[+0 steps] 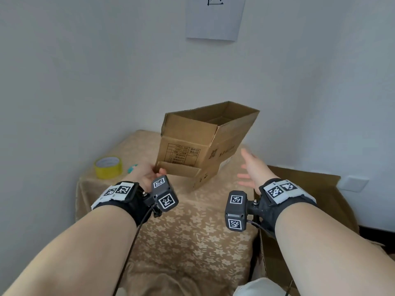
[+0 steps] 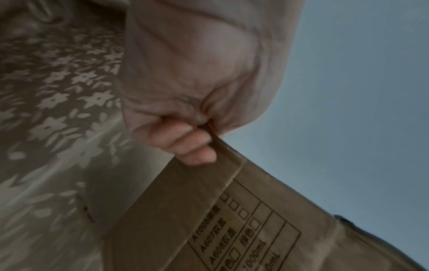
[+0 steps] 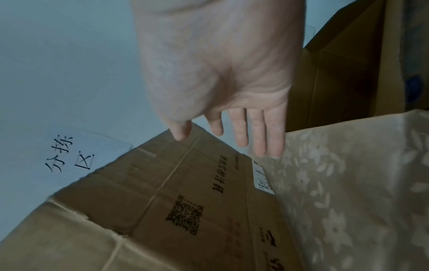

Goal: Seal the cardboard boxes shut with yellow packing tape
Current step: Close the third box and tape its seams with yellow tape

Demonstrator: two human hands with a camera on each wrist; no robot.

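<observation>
While tilting: the cardboard box (image 1: pixel 198 144) is hanging above the counter (image 1: pixel 192 227), open mouth upward.
Left hand (image 1: pixel 149 175): fingers pinching a flap, steadying it.
Right hand (image 1: pixel 254 167): fingers spread, reaching, holding nothing.
Yellow tape roll (image 1: pixel 108 167): waiting at nine o'clock.

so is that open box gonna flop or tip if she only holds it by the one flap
Probably light: the left hand alone holds the cardboard box tilted by one flap. That creased flap may bend. Its open top likely lets it skew, and the right hand is off it.

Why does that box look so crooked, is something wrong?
The cardboard box hangs tilted above the table, flaps open, untaped. The left hand pinches one flap; the right hand is open beside it. No damage shows.
</observation>
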